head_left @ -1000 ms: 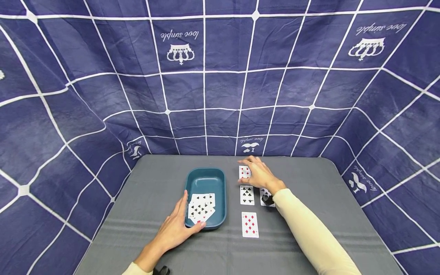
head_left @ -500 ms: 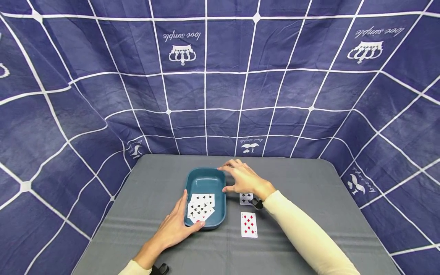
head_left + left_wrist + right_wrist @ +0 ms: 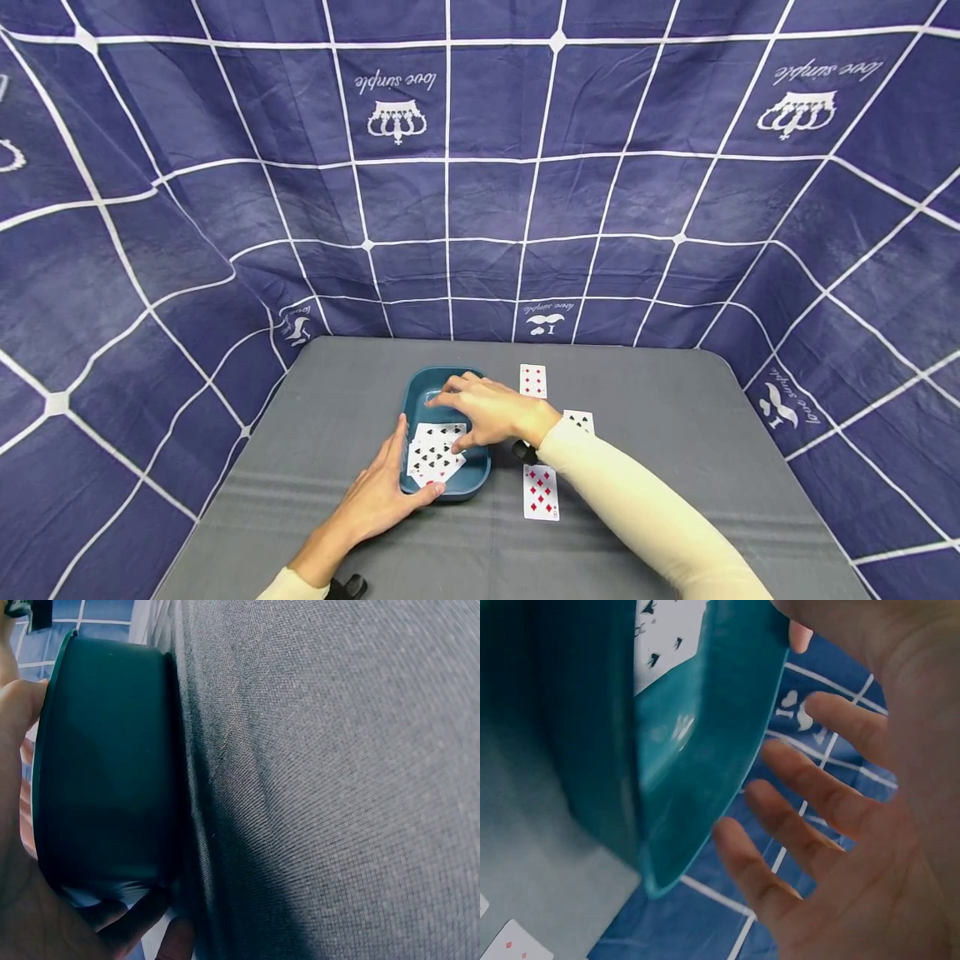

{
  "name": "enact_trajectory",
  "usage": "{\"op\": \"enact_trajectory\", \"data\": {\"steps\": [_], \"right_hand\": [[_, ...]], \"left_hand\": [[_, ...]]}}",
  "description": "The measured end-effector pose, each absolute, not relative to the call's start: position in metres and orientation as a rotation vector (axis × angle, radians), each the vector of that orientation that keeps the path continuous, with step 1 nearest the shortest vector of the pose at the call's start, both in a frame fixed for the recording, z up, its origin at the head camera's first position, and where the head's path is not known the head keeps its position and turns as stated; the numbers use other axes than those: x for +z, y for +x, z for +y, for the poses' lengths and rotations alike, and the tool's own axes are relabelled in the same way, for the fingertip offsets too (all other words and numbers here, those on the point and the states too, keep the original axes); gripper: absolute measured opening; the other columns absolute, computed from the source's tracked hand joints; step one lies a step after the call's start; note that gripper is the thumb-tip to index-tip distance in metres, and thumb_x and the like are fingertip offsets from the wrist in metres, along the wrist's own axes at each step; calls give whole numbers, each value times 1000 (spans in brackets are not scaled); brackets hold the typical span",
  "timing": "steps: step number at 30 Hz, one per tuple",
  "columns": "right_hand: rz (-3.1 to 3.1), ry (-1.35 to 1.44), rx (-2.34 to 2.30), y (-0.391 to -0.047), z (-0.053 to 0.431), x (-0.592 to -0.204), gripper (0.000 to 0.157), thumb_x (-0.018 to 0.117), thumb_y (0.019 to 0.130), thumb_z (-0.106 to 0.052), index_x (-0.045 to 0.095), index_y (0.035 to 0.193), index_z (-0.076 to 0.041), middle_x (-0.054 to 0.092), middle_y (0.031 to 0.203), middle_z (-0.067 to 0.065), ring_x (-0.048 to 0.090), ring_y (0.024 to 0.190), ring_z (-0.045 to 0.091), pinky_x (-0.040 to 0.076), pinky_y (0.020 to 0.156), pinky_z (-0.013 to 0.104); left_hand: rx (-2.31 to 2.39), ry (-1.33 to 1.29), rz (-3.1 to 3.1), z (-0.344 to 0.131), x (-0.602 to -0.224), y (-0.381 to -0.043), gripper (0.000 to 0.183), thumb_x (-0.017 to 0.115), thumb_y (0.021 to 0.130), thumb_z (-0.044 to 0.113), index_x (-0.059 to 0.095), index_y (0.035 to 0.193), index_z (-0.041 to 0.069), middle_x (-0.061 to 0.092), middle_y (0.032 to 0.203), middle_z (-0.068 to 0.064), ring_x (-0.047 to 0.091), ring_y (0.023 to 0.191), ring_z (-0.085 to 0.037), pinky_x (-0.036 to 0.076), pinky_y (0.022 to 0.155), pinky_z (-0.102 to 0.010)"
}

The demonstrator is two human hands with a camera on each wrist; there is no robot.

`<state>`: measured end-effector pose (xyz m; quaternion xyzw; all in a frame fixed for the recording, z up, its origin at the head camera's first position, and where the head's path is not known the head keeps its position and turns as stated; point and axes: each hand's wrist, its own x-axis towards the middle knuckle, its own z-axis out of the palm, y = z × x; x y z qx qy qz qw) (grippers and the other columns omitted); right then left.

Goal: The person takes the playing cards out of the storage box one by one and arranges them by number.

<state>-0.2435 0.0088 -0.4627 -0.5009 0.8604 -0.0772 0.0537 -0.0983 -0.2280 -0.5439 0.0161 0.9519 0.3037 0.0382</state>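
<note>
A teal tray [image 3: 472,482] stands on the grey table, with a fanned pile of playing cards [image 3: 429,460], mostly spades, in its near part. My left hand [image 3: 378,487] holds the tray's near left corner, thumb at the near rim and fingers along the left wall. In the left wrist view, fingers lie against the tray's outer wall [image 3: 105,765]. Over the tray's right side reaches my right hand [image 3: 491,410], thumb above the pile. Its fingers [image 3: 821,787] are spread and loosely bent, with nothing between them in the right wrist view.
Right of the tray, a diamond card [image 3: 533,381] lies at the back and another diamond card [image 3: 541,492] nearer the front. A black-suited card [image 3: 578,421] shows partly behind the right forearm. Blue cloth [image 3: 495,200] with white lines hangs around the table.
My right hand has moved left from above the back diamond card, across the tray's right rim and over the tray. That card is uncovered again. My left hand stays at the tray.
</note>
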Motion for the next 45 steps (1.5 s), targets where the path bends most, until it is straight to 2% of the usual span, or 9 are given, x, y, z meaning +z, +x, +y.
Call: {"op": "enact_trajectory", "data": {"steps": [5, 12, 20, 29, 38, 45], "right_hand": [[2528, -1529, -189, -244, -11, -469, 86, 101, 92, -51, 65, 167, -31, 67, 158, -2, 64, 139, 22, 60, 118, 42], [2430, -1503, -133, -245, -31, -483, 88, 104, 87, -52, 68, 164, -30, 68, 153, -3, 66, 144, 18, 56, 122, 32], [2358, -1454, -112, -245, -42, -491, 85, 109, 81, -49, 73, 156, -33, 68, 149, -5, 63, 128, 6, 57, 110, 25], [2400, -1498, 36, -242, -56, -496, 85, 112, 75, -50, 76, 149, -30, 69, 136, -7, 64, 109, 2, 58, 99, 20], [2418, -1442, 52, -241, -63, -501, 74, 113, 78, -40, 76, 142, -30, 68, 129, -7, 61, 99, 1, 56, 87, 18], [2409, -1436, 41, -242, -65, -502, 71, 110, 82, -37, 75, 143, -29, 67, 130, -7, 60, 100, 0, 54, 86, 17]], "left_hand": [[939, 35, 2919, -228, -544, -97, 138, 85, 93, 77, 6, 190, 16, 39, 189, -19, 68, 148, -52, 49, 116, -83], [947, 24, 2912, -226, -545, -96, 138, 84, 94, 77, 5, 190, 18, 39, 189, -18, 69, 146, -52, 47, 117, -85], [953, 9, 2905, -223, -544, -96, 138, 84, 94, 78, 4, 190, 20, 39, 189, -16, 68, 149, -48, 43, 121, -87], [952, 7, 2898, -225, -546, -97, 138, 81, 94, 81, 2, 190, 20, 38, 190, -17, 64, 154, -49, 42, 122, -88], [950, -7, 2894, -225, -545, -98, 139, 83, 94, 80, 0, 190, 24, 37, 191, -17, 60, 158, -51, 39, 123, -89], [948, -5, 2889, -227, -546, -98, 139, 82, 94, 80, 0, 190, 23, 37, 190, -18, 59, 159, -52, 39, 122, -90]]}}
